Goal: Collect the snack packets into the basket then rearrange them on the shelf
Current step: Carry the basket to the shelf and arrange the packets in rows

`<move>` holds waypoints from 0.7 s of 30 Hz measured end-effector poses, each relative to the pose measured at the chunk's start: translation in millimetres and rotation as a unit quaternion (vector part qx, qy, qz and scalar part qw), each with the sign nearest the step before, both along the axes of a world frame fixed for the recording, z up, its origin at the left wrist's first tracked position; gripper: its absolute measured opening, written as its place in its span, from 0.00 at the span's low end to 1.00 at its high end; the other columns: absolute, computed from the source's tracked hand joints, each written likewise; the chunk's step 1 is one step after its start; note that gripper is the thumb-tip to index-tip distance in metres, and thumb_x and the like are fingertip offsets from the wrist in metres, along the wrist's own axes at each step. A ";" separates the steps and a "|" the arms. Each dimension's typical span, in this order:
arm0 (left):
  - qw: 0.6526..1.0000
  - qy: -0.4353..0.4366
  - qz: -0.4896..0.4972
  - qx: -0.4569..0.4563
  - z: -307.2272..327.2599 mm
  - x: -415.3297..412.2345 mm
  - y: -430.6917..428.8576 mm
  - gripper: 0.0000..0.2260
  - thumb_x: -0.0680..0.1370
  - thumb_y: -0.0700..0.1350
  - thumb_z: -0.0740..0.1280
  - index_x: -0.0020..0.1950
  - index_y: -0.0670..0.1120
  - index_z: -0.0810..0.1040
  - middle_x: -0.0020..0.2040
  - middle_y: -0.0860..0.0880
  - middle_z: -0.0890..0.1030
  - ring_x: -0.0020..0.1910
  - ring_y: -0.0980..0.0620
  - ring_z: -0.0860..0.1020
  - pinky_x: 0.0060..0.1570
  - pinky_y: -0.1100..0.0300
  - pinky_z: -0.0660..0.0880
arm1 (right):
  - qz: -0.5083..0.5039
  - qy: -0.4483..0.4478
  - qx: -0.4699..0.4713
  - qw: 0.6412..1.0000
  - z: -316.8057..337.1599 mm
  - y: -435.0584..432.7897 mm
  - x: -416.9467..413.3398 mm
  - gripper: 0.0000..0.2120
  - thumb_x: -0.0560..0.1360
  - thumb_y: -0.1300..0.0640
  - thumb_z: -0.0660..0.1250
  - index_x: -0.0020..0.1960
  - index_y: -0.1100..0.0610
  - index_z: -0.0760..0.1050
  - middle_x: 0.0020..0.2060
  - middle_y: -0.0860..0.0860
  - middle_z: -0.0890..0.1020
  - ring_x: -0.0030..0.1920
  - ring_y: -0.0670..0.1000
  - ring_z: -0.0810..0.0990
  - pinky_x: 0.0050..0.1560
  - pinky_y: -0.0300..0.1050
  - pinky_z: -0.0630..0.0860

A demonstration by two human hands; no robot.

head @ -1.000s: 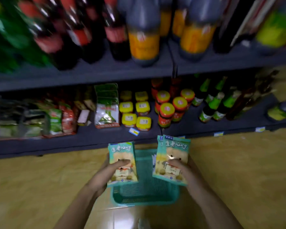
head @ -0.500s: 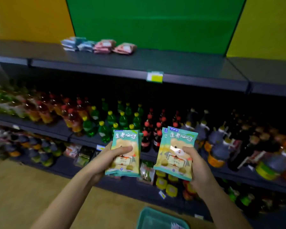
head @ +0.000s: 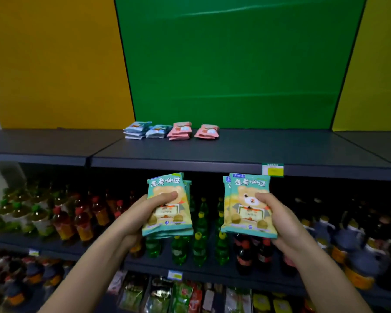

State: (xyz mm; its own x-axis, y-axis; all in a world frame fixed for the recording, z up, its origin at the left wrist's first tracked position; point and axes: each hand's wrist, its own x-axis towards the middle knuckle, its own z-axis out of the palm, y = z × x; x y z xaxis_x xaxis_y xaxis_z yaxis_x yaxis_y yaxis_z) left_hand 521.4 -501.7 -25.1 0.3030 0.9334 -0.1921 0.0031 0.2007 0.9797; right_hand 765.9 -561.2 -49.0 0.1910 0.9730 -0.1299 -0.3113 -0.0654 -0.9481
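Note:
My left hand [head: 136, 213] is shut on a small stack of teal snack packets [head: 167, 222] printed with a bear. My right hand [head: 280, 222] is shut on a second stack of the same teal packets [head: 244, 199]. Both stacks are held upright, just below the front edge of the dark top shelf [head: 235, 152]. At the back of that shelf lie two piles of light-blue packets [head: 137, 130] and two piles of pink packets [head: 181, 131] in a row. The basket is out of view.
Below the top shelf, rows of drink bottles [head: 199, 233] fill the middle shelf, with dark sauce bottles [head: 348, 240] to the right. Bagged goods [head: 181, 294] sit on the lowest shelf. A yellow-green price tag [head: 272, 170] hangs on the top shelf's edge.
The view has swung up from the floor and basket to the top shelf. Both hands have risen with their teal packets and moved apart; the basket has dropped out of view.

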 end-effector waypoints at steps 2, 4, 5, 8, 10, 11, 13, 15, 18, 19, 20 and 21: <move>1.000 0.006 -0.016 0.002 13.0 -1.9 24.0 0.06 0.75 0.44 0.67 0.42 0.41 0.79 0.31 0.45 0.84 0.26 0.51 0.82 0.27 0.63 0.78 | -0.009 -0.008 0.013 1.000 13.4 19.6 -2.9 0.12 0.78 0.55 0.57 0.46 0.57 0.78 0.34 0.53 0.86 0.32 0.50 0.84 0.40 0.44 0.79; 0.999 0.013 -0.034 -0.004 24.2 3.1 48.9 0.07 0.74 0.45 0.68 0.41 0.42 0.80 0.32 0.45 0.84 0.27 0.51 0.82 0.29 0.62 0.79 | -0.024 -0.016 0.014 0.999 26.7 38.7 0.5 0.11 0.77 0.55 0.58 0.45 0.58 0.78 0.34 0.53 0.86 0.32 0.50 0.84 0.41 0.45 0.79; 0.999 0.015 -0.042 -0.011 29.9 8.1 61.4 0.07 0.74 0.46 0.68 0.41 0.42 0.80 0.32 0.45 0.84 0.27 0.51 0.82 0.30 0.62 0.79 | -0.034 -0.016 0.013 0.999 33.2 48.1 4.3 0.11 0.77 0.55 0.58 0.45 0.58 0.78 0.33 0.53 0.85 0.31 0.50 0.84 0.39 0.44 0.80; 0.998 0.002 -0.061 -0.020 45.0 31.3 98.7 0.07 0.75 0.45 0.65 0.41 0.42 0.79 0.31 0.46 0.84 0.27 0.52 0.81 0.30 0.63 0.78 | -0.066 -0.026 0.009 0.997 52.6 74.9 23.8 0.10 0.77 0.55 0.59 0.43 0.58 0.76 0.30 0.53 0.85 0.29 0.50 0.84 0.32 0.42 0.80; 0.997 -0.005 -0.077 -0.011 54.8 51.5 124.6 0.07 0.75 0.44 0.63 0.42 0.42 0.77 0.31 0.46 0.83 0.26 0.51 0.81 0.29 0.64 0.78 | -0.084 -0.035 0.008 0.996 65.7 94.3 41.2 0.10 0.77 0.55 0.59 0.43 0.59 0.76 0.29 0.53 0.85 0.28 0.50 0.83 0.29 0.42 0.80; 0.997 -0.006 -0.083 -0.003 58.7 62.8 138.1 0.07 0.74 0.44 0.62 0.42 0.43 0.77 0.31 0.47 0.83 0.27 0.51 0.81 0.30 0.65 0.77 | -0.092 -0.036 0.008 0.995 71.6 106.0 50.9 0.10 0.77 0.55 0.59 0.43 0.59 0.75 0.28 0.53 0.84 0.27 0.50 0.83 0.27 0.42 0.79; 0.995 -0.014 -0.098 0.014 65.2 86.8 164.9 0.08 0.74 0.44 0.60 0.40 0.44 0.77 0.30 0.48 0.83 0.27 0.52 0.81 0.33 0.65 0.77 | -0.111 -0.029 0.010 0.993 81.7 132.3 70.9 0.10 0.77 0.56 0.59 0.42 0.59 0.74 0.26 0.53 0.83 0.25 0.50 0.82 0.25 0.42 0.79; 0.994 -0.023 -0.109 0.020 72.4 114.6 193.0 0.08 0.75 0.43 0.60 0.40 0.44 0.77 0.29 0.48 0.83 0.27 0.53 0.81 0.34 0.65 0.77 | -0.123 -0.029 0.010 0.992 90.3 161.6 90.1 0.09 0.77 0.57 0.58 0.42 0.59 0.73 0.25 0.53 0.83 0.25 0.50 0.82 0.27 0.42 0.79; 0.993 -0.016 -0.113 0.018 79.0 156.3 239.1 0.05 0.75 0.43 0.63 0.44 0.43 0.76 0.30 0.48 0.84 0.27 0.54 0.81 0.34 0.64 0.78 | -0.133 -0.060 -0.005 0.989 96.5 209.1 117.8 0.08 0.77 0.58 0.56 0.42 0.58 0.71 0.24 0.52 0.82 0.24 0.49 0.82 0.28 0.41 0.79; 0.994 -0.003 -0.110 0.020 78.5 169.3 254.9 0.05 0.75 0.43 0.64 0.46 0.43 0.76 0.31 0.48 0.84 0.27 0.54 0.81 0.33 0.63 0.79 | -0.138 -0.079 -0.013 0.987 96.9 224.3 125.1 0.08 0.76 0.59 0.55 0.42 0.58 0.70 0.23 0.52 0.82 0.23 0.49 0.81 0.26 0.40 0.78; 0.994 0.011 -0.107 0.019 77.2 180.8 269.7 0.05 0.74 0.43 0.65 0.47 0.43 0.76 0.31 0.49 0.84 0.27 0.54 0.81 0.32 0.63 0.79 | -0.142 -0.099 -0.022 0.985 96.5 239.1 131.9 0.07 0.76 0.60 0.55 0.41 0.58 0.70 0.22 0.52 0.81 0.23 0.49 0.80 0.26 0.40 0.77; 0.994 0.023 -0.102 0.016 75.3 191.7 283.2 0.05 0.74 0.44 0.65 0.47 0.43 0.76 0.29 0.49 0.83 0.27 0.54 0.81 0.31 0.64 0.78 | -0.145 -0.120 -0.031 0.982 95.5 253.1 137.3 0.07 0.76 0.60 0.55 0.41 0.58 0.70 0.23 0.52 0.81 0.23 0.50 0.80 0.27 0.40 0.77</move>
